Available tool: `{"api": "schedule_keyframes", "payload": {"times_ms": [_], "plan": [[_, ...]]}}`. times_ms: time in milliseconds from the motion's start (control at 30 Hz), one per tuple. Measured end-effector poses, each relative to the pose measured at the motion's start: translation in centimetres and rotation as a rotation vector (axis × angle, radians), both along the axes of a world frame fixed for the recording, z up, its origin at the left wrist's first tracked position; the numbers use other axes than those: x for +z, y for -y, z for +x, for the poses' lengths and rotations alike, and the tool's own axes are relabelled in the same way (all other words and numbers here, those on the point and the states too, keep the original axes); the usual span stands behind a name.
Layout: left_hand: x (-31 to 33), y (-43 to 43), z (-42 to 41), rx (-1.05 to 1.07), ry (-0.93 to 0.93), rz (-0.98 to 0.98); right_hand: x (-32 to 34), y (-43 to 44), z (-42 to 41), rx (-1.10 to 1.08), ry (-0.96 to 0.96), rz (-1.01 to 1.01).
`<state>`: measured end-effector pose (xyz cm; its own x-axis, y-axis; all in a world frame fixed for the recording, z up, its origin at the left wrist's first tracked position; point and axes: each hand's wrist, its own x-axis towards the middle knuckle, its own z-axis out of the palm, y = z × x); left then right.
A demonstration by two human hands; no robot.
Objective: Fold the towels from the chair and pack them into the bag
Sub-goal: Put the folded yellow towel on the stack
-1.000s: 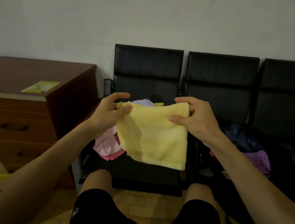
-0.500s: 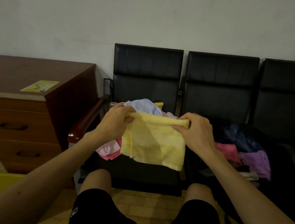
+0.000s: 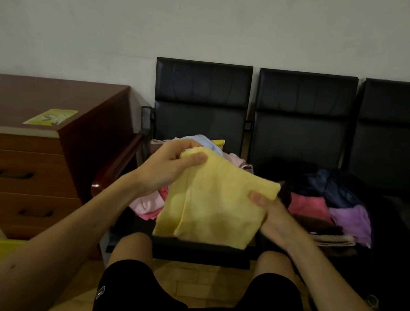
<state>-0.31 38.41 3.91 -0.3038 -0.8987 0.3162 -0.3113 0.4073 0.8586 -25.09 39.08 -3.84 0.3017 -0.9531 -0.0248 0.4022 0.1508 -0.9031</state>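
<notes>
A: Entry one, towel (image 3: 214, 202). Location?
B: Centre of frame, held in the air in front of the left chair (image 3: 201, 91).

A: Hands?
B: Left hand (image 3: 169, 166): thumb and fingers pinch the upper left corner. Right hand (image 3: 278, 222): thumb pressed onto the upper right corner. Its fingers are under the cloth and out of sight, so this is probably a pinch as well.

A: Step in hand?
B: Judged to be the next fold. Method:
- Level the two corners and draw the top edge taut.
- Bring corner to corner so the edges meet.
- Smooth the crease before releasing.

Risk: the loose lower layers may slide out of line.

A: Condition of towel?
B: Yellow terry, apparently doubled once. The top edge slopes down from left to right. A lengthwise crease runs near the left side. The bottom edge hangs slightly uneven.

A: Destination?
B: Bag (image 3: 391, 240): dark, open, right of centre on the middle seat. A pink piece (image 3: 307, 205) and a purple piece (image 3: 352, 220) lie folded inside.

A: Remaining stock?
B: Pile (image 3: 147, 202): pink and pale towels on the left seat, behind the yellow one. Task judged partway done.
</notes>
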Motion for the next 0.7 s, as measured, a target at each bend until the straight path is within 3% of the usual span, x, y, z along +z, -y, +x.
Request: {"api": "schedule_keyframes", "payload": {"times_ms": [133, 267, 433, 567, 667, 700], "plan": [[-0.3, 0.3, -0.9, 0.039, -0.106, 0.052, -3.1, -2.7, 2.8, 0.163, -0.063, 0.176], [-1.6, 1.4, -0.2, 0.072, -0.285, 0.274, -1.5, -3.3, 1.9, 0.069, 0.055, 0.183], [-4.1, 1.6, -3.3, 0.103, -0.671, 0.551, 1.4, -3.6, 0.2, -0.058, 0.015, 0.154], [-9.2, 1.4, -6.1, -0.158, -0.988, 0.822, 1.1, -3.4, -2.0, -0.146, 0.059, 0.242], [-13.2, 2.1, -8.2, -0.545, -0.983, 1.056, -0.9, -2.9, -4.4, -0.261, 0.042, 0.345], [-13.6, 2.1, -9.4, -0.528, -0.924, 1.110, -1.7, -2.8, -5.4, -0.300, 0.035, 0.384]]}}
